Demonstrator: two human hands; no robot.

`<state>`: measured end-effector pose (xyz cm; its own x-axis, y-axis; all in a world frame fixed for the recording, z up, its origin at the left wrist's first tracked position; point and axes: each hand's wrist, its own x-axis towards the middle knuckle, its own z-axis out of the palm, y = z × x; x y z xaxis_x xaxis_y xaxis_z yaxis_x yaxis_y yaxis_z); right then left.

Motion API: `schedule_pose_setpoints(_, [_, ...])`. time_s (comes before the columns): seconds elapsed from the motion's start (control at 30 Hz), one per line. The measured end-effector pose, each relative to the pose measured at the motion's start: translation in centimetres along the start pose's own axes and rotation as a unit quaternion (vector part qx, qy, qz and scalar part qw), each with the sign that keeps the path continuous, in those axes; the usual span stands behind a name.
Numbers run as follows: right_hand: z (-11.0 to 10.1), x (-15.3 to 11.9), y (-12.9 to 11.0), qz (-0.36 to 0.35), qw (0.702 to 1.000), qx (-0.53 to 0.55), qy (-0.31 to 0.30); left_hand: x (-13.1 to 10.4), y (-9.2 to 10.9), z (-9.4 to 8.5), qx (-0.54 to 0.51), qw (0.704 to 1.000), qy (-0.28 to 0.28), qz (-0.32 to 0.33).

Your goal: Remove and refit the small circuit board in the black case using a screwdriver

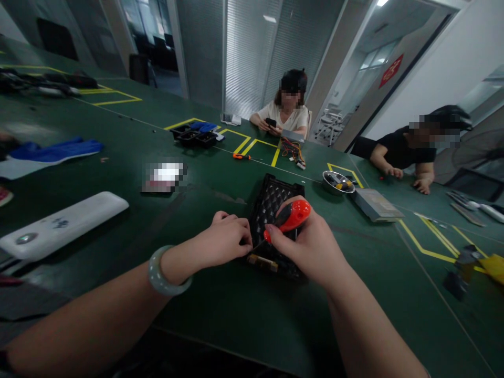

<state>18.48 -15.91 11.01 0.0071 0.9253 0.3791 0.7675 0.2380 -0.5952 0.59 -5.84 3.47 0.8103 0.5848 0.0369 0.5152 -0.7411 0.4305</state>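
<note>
A red-and-black screwdriver (293, 215) is gripped in my right hand (311, 247), its handle tilted up to the right and its thin shaft pointing down to the left. My left hand (230, 239) is closed at the left edge of a black case (270, 202) with a diamond-patterned surface. Its fingertips are pressed together near the screwdriver's tip; what they pinch is hidden. A small brass-coloured piece (263, 263) sits at the case's near end, just below the shaft. My right hand covers part of the case.
A white elongated device (65, 223) and a blurred-out phone-like object (164, 177) lie to the left. Beyond the case are another screwdriver (241, 156), coloured wires (292, 151) and a metal bowl (338, 182). A grey box (376, 205) lies right. Two people sit across the table.
</note>
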Motion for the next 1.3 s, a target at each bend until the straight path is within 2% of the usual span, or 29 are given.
schedule_pose_setpoints(0.27, [-1.5, -0.3, -0.1, -0.014, 0.998, -0.003, -0.056, -0.2, 0.3, -0.4, 0.005, 1.000, -0.007, 0.000])
schedule_pose_setpoints(0.37, [-1.9, -0.4, -0.3, -0.015, 0.996, 0.032, -0.083, -0.1, 0.1, -0.2, 0.006, 1.000, 0.000, 0.004])
schedule_pose_setpoints(0.77, [-0.9, -0.5, -0.5, 0.044, 0.976, 0.181, -0.113, -0.1, 0.0, 0.2, 0.016, 1.000, 0.007, 0.000])
schedule_pose_setpoints(0.9, [-1.0, -0.4, -0.6, 0.046, 0.989, 0.117, -0.080, -0.2, 0.0, 0.2, 0.015, 1.000, 0.020, 0.005])
schedule_pose_setpoints(1.03, [-1.3, -0.5, -0.3, 0.075, 0.994, 0.072, -0.035, -0.2, 0.2, 0.1, 0.015, 1.000, 0.019, 0.000])
schedule_pose_setpoints(1.2, [-1.7, -0.2, 0.3, 0.072, 0.993, 0.062, 0.074, -0.3, 0.1, 0.2, 0.023, 0.999, 0.029, 0.013])
schedule_pose_setpoints(1.3, [-1.6, 0.0, 0.6, 0.071, 0.991, 0.051, 0.105, -0.2, 0.0, 0.1, 0.020, 0.999, 0.025, 0.010])
